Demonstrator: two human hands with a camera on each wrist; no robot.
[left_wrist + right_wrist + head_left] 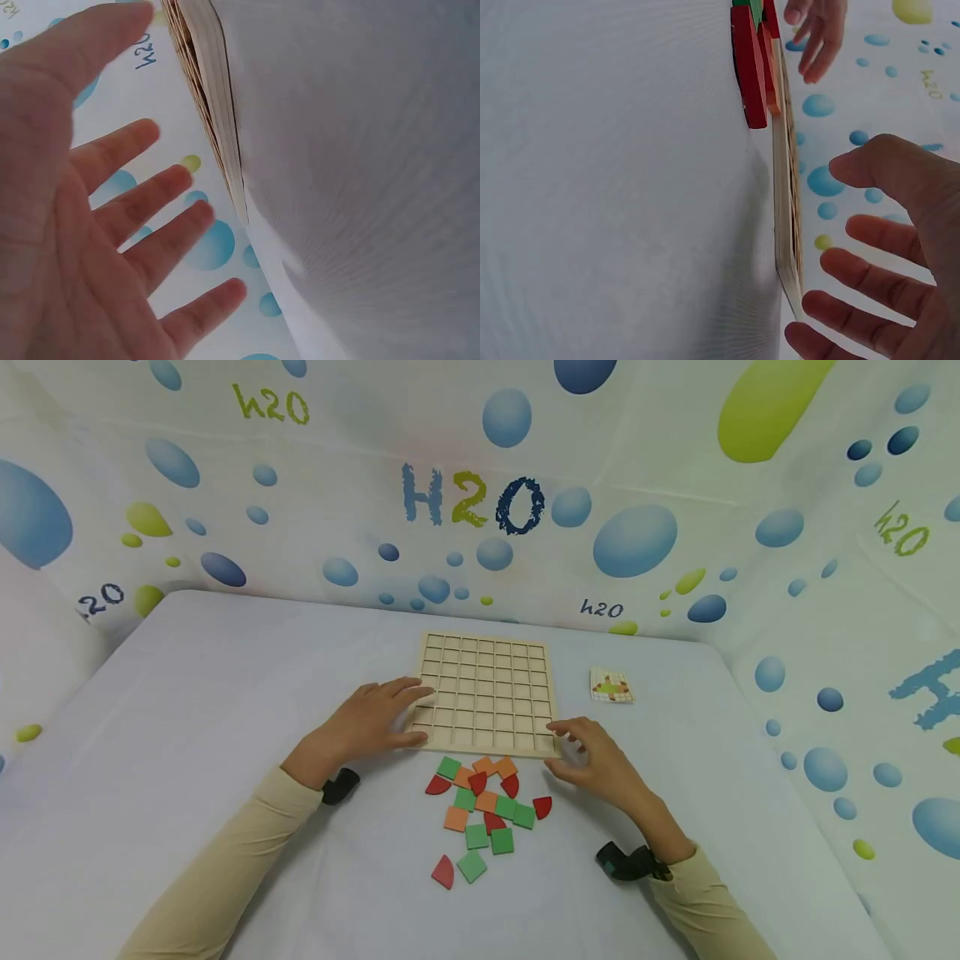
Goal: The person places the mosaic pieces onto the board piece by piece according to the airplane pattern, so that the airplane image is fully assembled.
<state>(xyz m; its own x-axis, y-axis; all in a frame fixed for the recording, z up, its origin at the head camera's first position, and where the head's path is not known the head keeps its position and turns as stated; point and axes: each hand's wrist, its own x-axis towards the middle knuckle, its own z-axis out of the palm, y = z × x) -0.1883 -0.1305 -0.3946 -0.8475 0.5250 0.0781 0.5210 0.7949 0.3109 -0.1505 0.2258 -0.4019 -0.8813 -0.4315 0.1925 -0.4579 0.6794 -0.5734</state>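
A wooden grid board (487, 692) with square cells lies flat on the table. At its left edge is my left hand (371, 720), fingers spread; in the left wrist view the fingers (169, 240) are extended and hold nothing. My right hand (600, 764) is by the board's lower right corner, its fingers (870, 285) loosely bent around nothing. Whether either hand touches the board I cannot tell. Just in front of the board lie several loose flat pieces: green squares (472, 866), orange squares (456, 818) and red quarter-circles (443, 872), some overlapping.
A small stack of pattern cards (612, 686) lies right of the board. The table has a white cloth (247, 693). Behind and to the sides hangs a sheet (337, 485) printed with drops and lettering. Black wrist cameras (628, 862) are strapped to both wrists.
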